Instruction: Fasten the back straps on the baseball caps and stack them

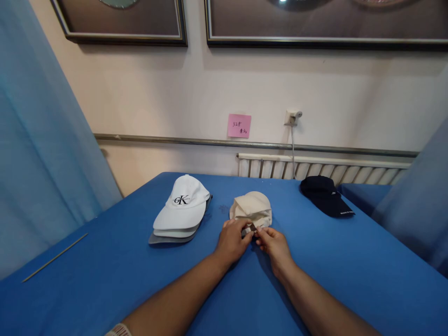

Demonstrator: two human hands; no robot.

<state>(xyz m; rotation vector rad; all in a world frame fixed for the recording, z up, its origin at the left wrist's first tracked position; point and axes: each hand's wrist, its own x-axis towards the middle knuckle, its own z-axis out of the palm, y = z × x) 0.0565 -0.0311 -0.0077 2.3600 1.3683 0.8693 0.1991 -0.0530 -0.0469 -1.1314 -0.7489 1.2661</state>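
A beige cap (254, 203) lies on the blue-covered table, its back opening turned toward me. Across that opening runs the adjusting strap, with a small dark and light piece (250, 229) showing between my fingers. My left hand (231, 240) is closed on the left part of the strap, thumb and fingers pinched together. From the other side my right hand (276, 249) pinches the strap's end between thumb and forefinger. My fingers hide most of the strap and its fastening.
Left of the beige cap, white and grey caps (184, 205) are stacked. A navy cap (325, 196) lies at the back right, and a thin stick (55, 257) at the left edge. Behind the table (115, 280) are a radiator (315, 165) and a metal rail.
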